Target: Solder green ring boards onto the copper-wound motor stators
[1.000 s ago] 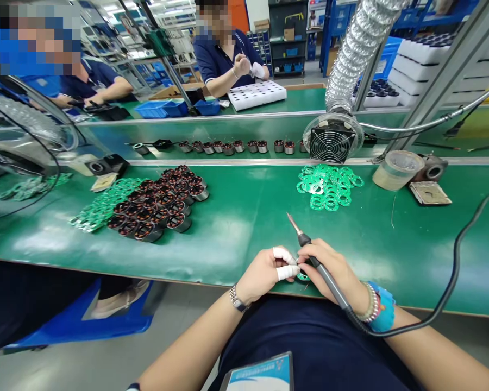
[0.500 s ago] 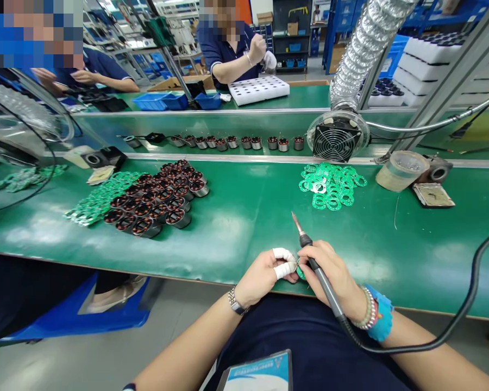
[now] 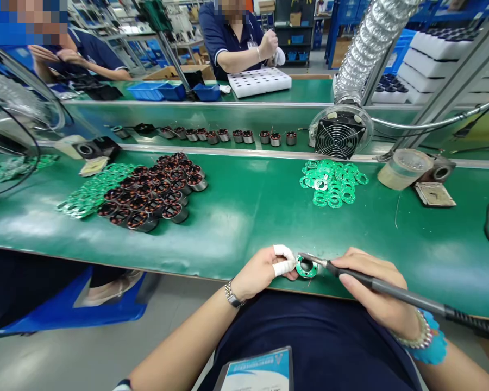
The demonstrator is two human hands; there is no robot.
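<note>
My left hand [image 3: 269,266], with white tape round its thumb and a finger, grips the near left edge of a green ring-shaped circuit board [image 3: 307,275]. Whatever sits beneath the board is mostly hidden, though a thin wire sticks out at its lower edge. In my right hand [image 3: 375,282] is a soldering iron [image 3: 415,299], held like a pen and pointing left. Its metal tip lies over the far upper part of the ring; I cannot tell whether it touches.
Wound motor stators [image 3: 173,212] stand grouped at left beside green boards [image 3: 85,196]. More ring boards [image 3: 334,197] lie ahead, near a fan [image 3: 339,138]. A tub [image 3: 403,171] and an iron stand with sponge [image 3: 435,194] are at right. Co-workers sit across the bench.
My right hand has moved right and turned the soldering iron from pointing up and away to pointing left, its tip now over the ring board. The board shows more fully beside my left hand.
</note>
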